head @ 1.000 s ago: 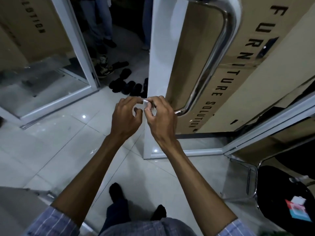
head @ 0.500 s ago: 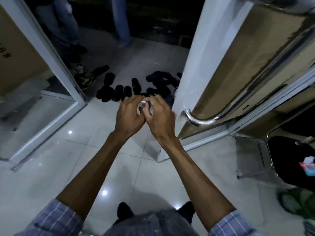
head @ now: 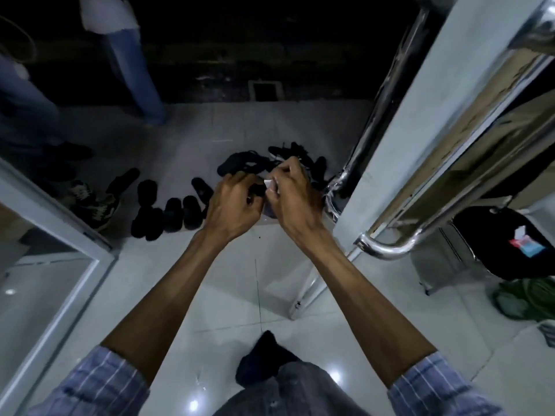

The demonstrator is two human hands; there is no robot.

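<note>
Both hands were up together in mid-air over the tiled floor (head: 228, 283), in front of the open doorway.

Right hand (head: 295, 195): fingers curled tight, thumb and fingertips pinching a small white piece (head: 269, 185). It was too small and blurred to identify.

Left hand (head: 237, 205): fingers curled in toward the same piece, knuckles up, tips right at it. The actual contact was in shadow, so I couldn't tell whether it had a grip.

The piece sat between the two hands at fingertip level, clear of the floor and not touching the door. Something purplish hung just below it; unreadable.

Surroundings:
- White door edge (head: 399, 139) was just right of the right hand, close but apart.
- Chrome pull handle (head: 387, 250) was on the door face, its lower bend near the right forearm, with no contact.
- Dark sandals (head: 168, 211) lay in a loose row on the floor beyond the hands, more piled behind the knuckles.
- Patterned sneakers (head: 96, 205) were at the left end, by the white frame (head: 60, 223) of a glass panel.
- A standing person's jeans leg (head: 135, 67) was at far top left.
- Black chair seat (head: 495, 235) was to the right, a red-and-blue packet (head: 525, 247) lying on it.
- Green bag (head: 522, 301) was on the floor below the chair.
- Wearer's black-socked foot (head: 264, 352) was bottom centre, with striped sleeves (head: 99, 385) rolled back off both forearms.
</note>
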